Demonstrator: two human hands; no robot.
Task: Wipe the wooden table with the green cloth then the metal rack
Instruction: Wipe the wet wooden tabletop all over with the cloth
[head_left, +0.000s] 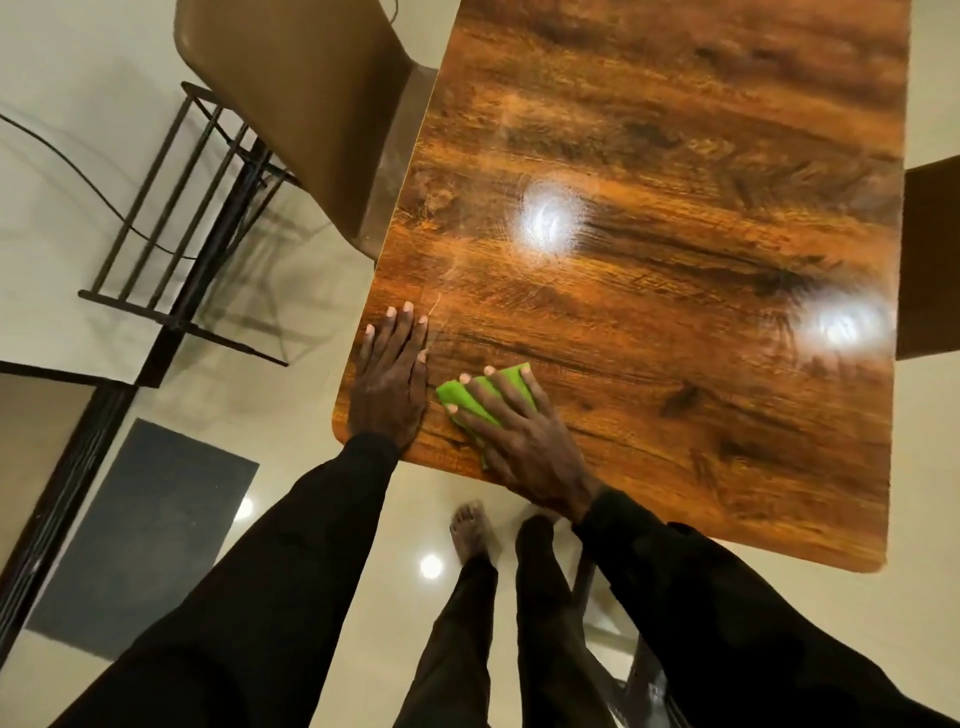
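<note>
Here, we are pressing the green cloth (451, 393) flat against the wooden tabletop (649, 156) near its front-left corner with our right hand (514, 431). That hand's fingers are spreading straight across the cloth, pressing it rather than gripping it. Our left hand (392, 374) is lying flat and released on the wood just beside the cloth, along the tabletop's left edge. The metal rack (171, 223) is standing on the floor well apart to the left, beside a brown chair (296, 104) sitting against the tabletop's left side.

Glossy wood-grain table (649, 218); soft green cloth (470, 397)
</note>
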